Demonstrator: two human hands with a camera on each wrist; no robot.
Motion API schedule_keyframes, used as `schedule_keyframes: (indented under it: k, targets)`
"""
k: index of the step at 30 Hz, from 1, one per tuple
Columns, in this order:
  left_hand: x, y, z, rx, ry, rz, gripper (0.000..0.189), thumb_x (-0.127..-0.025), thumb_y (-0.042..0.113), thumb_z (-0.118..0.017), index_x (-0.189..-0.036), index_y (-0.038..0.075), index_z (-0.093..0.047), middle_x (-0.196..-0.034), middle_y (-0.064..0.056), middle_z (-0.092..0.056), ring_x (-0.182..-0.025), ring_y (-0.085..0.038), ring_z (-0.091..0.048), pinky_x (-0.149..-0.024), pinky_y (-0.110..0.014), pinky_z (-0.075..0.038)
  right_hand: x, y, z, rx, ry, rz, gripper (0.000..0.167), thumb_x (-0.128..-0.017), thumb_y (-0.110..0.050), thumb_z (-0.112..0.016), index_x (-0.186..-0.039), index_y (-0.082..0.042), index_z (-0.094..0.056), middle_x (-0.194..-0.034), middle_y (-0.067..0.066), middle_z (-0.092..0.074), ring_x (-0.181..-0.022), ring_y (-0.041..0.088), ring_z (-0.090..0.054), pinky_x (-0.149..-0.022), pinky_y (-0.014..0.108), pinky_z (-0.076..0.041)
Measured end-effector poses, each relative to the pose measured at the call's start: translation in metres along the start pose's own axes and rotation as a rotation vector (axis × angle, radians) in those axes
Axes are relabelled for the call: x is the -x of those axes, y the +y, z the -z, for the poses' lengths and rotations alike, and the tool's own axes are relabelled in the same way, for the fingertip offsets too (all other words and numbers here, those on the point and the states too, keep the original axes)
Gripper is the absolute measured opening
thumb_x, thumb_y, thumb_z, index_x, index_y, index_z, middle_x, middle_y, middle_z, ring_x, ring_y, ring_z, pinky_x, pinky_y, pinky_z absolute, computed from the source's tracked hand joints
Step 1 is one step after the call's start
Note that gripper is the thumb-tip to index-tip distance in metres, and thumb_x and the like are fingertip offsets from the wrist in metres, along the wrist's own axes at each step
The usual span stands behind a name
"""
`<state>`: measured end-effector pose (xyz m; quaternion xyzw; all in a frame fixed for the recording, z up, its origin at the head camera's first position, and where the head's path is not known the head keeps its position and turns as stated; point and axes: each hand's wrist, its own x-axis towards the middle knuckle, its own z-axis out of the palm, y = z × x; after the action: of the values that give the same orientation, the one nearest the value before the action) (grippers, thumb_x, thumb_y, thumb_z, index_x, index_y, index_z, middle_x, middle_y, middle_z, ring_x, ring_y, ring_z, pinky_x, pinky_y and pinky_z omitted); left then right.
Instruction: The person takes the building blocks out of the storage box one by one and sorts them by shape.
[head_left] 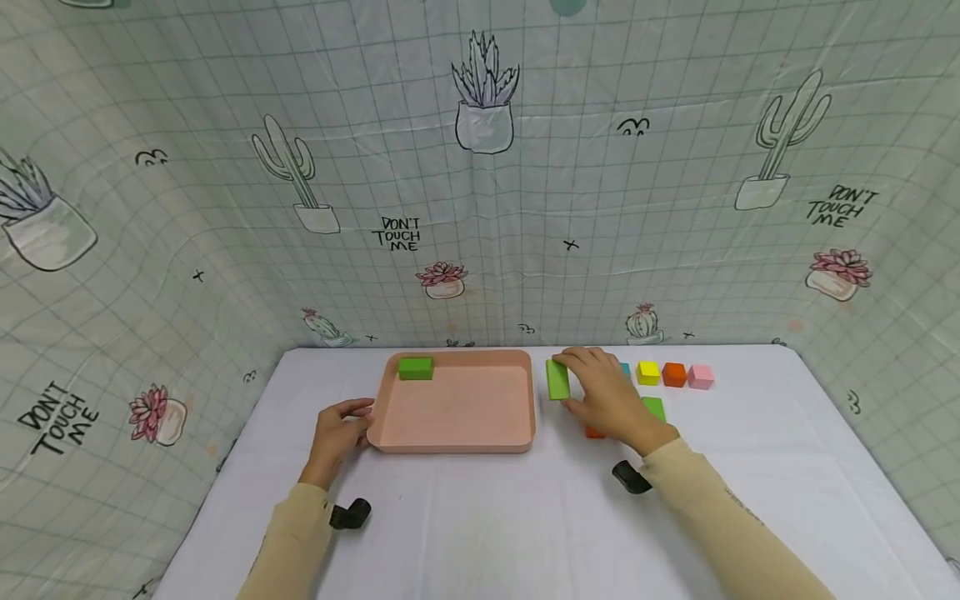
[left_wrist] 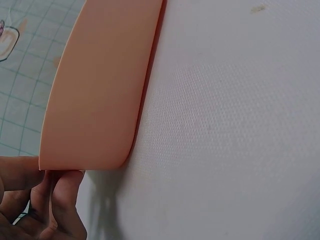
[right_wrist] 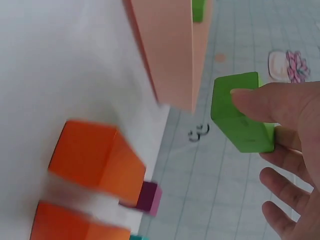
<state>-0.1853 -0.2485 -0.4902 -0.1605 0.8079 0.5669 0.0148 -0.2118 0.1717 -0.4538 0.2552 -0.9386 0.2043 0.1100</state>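
Note:
At its left side, the pink tray [head_left: 450,450] is held by my left hand [head_left: 339,433]. In the left wrist view its fingertips [left_wrist: 67,187] touch the tray's end at the rim and outer wall. A green block [head_left: 416,368] lies in the tray's far left corner. Just right of the tray, my right hand [head_left: 603,396] pinches another green block [head_left: 557,380] between thumb and fingers. The right wrist view shows the thumb across one face of this green block [right_wrist: 242,112], raised clear of the orange block [right_wrist: 95,155]; the remaining fingers are loosely bent.
Behind the right hand stand yellow [head_left: 648,372], orange [head_left: 674,375] and pink [head_left: 701,377] blocks, with a teal block [head_left: 626,369] partly hidden. Near the right wrist are a green block [head_left: 654,408] and an orange one [head_left: 595,432]. A purple block [right_wrist: 149,197] shows in the right wrist view.

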Motion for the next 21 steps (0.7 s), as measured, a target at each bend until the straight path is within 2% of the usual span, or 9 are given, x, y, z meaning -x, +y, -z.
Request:
schedule_keyframes:
  k: [11,21]
  targets:
    - [0.000,0.003,0.000,0.004,-0.028,0.018,0.035,-0.100,-0.004,-0.063,-0.134,-0.011,-0.065,-0.116,-0.020,-0.062,-0.070,-0.010,-0.059,-0.057,-0.022,-0.052,0.040,0.044,0.028,-0.003,0.068,-0.062,0.063,-0.080,-0.003,-0.086,-0.138,0.003,-0.062,-0.138,0.022,-0.062,-0.126,0.046,-0.054,-0.106,0.067,-0.042]
    - [-0.002,0.003,0.003,-0.010,-0.030,0.022,0.034,-0.099,-0.005,-0.064,-0.132,-0.011,-0.066,-0.114,-0.020,-0.063,-0.071,-0.012,-0.060,-0.057,-0.023,-0.054,0.078,0.080,0.044,0.041,0.066,-0.153,0.068,-0.078,-0.005,-0.091,-0.138,0.006,-0.061,-0.135,0.027,-0.061,-0.122,0.050,-0.053,-0.103,0.071,-0.040]
